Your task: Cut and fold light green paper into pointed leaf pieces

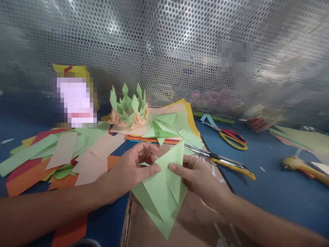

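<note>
Between my two hands is a folded sheet of light green paper [164,185], with triangular flaps and a point toward me. My left hand [138,168] pinches its left edge, thumb on the front face and the other fingers curled behind. On the opposite edge, my right hand [197,173] grips it with the thumb in front; its other fingers are partly hidden behind the paper. The paper is held above a brown board [154,219]. Just beyond it lie folded green pieces [161,127] on a stack of coloured sheets.
A green and peach paper crown-like model [130,109] stands at the back. Paper strips [61,147] pile up on the left. A yellow box cutter [228,163], scissors [226,135] and a yellow glue gun [303,168] lie on the right. Perforated metal [159,44] closes the far side.
</note>
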Tool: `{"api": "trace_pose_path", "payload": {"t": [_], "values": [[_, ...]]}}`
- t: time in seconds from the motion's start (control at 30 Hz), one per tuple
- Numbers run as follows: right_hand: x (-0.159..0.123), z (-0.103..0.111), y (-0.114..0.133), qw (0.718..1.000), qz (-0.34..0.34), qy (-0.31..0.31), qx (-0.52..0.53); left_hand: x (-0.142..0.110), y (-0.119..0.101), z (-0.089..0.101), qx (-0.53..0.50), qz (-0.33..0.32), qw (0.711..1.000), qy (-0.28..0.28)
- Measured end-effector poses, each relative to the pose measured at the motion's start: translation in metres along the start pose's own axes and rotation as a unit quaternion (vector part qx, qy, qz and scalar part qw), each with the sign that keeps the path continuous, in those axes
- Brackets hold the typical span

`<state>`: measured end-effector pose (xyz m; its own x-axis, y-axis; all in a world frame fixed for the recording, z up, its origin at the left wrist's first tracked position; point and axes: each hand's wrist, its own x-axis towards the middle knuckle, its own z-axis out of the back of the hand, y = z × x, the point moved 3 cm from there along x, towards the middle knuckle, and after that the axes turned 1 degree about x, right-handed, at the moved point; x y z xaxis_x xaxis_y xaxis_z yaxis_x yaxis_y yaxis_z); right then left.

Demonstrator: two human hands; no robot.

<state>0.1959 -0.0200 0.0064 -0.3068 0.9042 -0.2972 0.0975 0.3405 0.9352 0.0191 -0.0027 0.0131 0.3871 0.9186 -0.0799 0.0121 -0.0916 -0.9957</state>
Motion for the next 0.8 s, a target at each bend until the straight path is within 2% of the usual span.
{"api": "trace_pose_path", "payload": {"t": [0.33, 0.8], "values": [[0.0048, 0.0018, -0.0065, 0.998, 0.014, 0.058, 0.002, 0.0027, 0.0025, -0.0001, 0.013, -0.011, 1.000, 0.015], [0.0042, 0.0018, -0.0071, 0.999, 0.019, 0.031, -0.004, 0.0024, 0.0090, 0.0031, 0.039, -0.023, 0.999, 0.021]]}}
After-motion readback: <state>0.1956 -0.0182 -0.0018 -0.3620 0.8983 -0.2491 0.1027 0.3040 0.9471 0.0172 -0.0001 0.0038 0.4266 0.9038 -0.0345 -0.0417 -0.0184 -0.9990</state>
